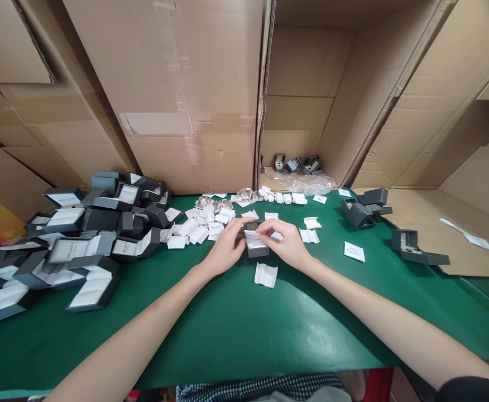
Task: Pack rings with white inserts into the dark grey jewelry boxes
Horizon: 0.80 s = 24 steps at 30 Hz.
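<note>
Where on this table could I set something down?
Bare: the green tabletop between the forearms, nearer the wearer than the loose white insert, and a patch between right forearm and rightmost dark box. Crowded: dark boxes at left, white inserts beyond the left hand.

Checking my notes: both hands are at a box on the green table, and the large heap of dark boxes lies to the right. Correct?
The side is wrong: the head view shows the large heap of dark boxes to the left. The rest stands.
</note>
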{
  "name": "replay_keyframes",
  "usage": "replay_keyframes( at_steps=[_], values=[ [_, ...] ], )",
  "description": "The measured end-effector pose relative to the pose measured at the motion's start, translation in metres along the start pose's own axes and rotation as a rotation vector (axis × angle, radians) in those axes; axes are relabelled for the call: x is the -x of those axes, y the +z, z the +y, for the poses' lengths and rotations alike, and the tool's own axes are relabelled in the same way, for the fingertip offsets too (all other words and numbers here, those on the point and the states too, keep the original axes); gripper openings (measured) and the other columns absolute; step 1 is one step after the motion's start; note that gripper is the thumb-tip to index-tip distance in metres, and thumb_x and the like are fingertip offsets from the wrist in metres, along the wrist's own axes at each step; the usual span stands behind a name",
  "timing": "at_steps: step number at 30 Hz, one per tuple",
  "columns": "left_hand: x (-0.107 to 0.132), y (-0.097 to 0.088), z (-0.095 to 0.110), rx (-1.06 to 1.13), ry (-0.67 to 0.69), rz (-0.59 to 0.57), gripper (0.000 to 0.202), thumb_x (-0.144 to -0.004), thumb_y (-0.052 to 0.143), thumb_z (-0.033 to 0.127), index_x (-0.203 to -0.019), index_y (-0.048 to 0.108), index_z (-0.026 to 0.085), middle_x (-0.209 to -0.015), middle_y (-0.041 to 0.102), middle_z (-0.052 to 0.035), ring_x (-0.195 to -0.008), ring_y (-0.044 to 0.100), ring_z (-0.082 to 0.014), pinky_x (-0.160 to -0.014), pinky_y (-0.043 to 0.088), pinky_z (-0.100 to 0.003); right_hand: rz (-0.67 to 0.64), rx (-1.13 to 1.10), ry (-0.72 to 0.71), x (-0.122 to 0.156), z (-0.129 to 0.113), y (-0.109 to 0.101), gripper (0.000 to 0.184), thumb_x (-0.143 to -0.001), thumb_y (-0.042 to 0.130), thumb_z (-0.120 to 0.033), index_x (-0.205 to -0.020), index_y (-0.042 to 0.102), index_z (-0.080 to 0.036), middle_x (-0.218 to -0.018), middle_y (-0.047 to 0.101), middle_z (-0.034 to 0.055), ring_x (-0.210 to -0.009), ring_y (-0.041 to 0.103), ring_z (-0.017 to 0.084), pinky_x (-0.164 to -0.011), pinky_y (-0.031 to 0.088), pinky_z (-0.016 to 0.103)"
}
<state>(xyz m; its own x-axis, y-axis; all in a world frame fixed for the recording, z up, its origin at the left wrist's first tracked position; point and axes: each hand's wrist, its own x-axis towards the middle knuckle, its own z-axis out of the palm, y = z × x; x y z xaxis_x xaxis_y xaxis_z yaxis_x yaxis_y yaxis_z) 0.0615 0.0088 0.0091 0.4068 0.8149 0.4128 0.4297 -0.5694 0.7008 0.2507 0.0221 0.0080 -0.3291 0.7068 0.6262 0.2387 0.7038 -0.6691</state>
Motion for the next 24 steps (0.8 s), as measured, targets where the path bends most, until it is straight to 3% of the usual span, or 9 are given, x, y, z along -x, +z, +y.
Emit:
replay_keyframes(
  at_steps=[3,9,13,18,24],
  values=[
    [0.0,0.001,-0.003,0.06,-0.029,-0.003,0.051,-0.081,0.042,0.005,-0.127,0.044,0.026,-0.129,0.046,-0.0064,-0.113,0.05,-0.0185,-0.098,0.045,-0.037,-0.009,0.056,0.007,-0.001,0.004,-0.001,0.007,-0.084,0.056,-0.022,-0.087,0.063,-0.02,-0.084,0.065,0.0042,-0.071,0.058,0.016,-0.065,0.05,0.032],
    [-0.001,0.004,-0.004,0.328,-0.199,0.04,0.05,-0.079,0.057,0.015,-0.126,0.044,0.025,-0.116,0.052,-0.0071,-0.103,0.056,-0.018,-0.089,0.049,-0.034,-0.013,0.293,-0.205,-0.001,0.006,0.002,0.007,-0.086,0.054,-0.019,-0.087,0.061,-0.02,-0.082,0.059,0.0054,-0.083,0.051,0.02,-0.072,0.046,0.036],
    [-0.001,0.007,0.005,0.356,-0.205,0.061,0.044,-0.077,0.059,0.015,-0.119,0.05,0.022,-0.114,0.055,-0.0072,-0.107,0.054,-0.0196,-0.087,0.049,-0.031,-0.008,0.421,-0.281,0.004,0.004,0.007,0.013,-0.086,0.051,-0.016,-0.086,0.063,-0.022,-0.08,0.05,0.0053,-0.079,0.047,0.019,-0.068,0.045,0.034],
    [0.0,0.011,0.013,0.345,-0.18,0.026,0.033,-0.077,0.055,0.011,-0.109,0.057,0.018,-0.108,0.06,-0.006,-0.095,0.057,-0.0177,-0.081,0.05,-0.03,-0.001,0.388,-0.261,0.006,0.006,0.004,0.023,-0.083,0.057,-0.02,-0.106,0.056,-0.023,-0.094,0.05,0.0073,-0.09,0.05,0.022,-0.074,0.047,0.037],
    [-0.001,0.011,0.011,0.408,-0.257,0.048,0.035,-0.075,0.06,0.016,-0.11,0.06,0.019,-0.108,0.061,-0.0065,-0.094,0.058,-0.0181,-0.082,0.05,-0.033,-0.005,0.312,-0.211,0.005,0.01,-0.008,0.012,-0.085,0.058,-0.03,-0.094,0.059,-0.022,-0.085,0.051,0.0055,-0.08,0.052,0.02,-0.069,0.047,0.034]
  ],
)
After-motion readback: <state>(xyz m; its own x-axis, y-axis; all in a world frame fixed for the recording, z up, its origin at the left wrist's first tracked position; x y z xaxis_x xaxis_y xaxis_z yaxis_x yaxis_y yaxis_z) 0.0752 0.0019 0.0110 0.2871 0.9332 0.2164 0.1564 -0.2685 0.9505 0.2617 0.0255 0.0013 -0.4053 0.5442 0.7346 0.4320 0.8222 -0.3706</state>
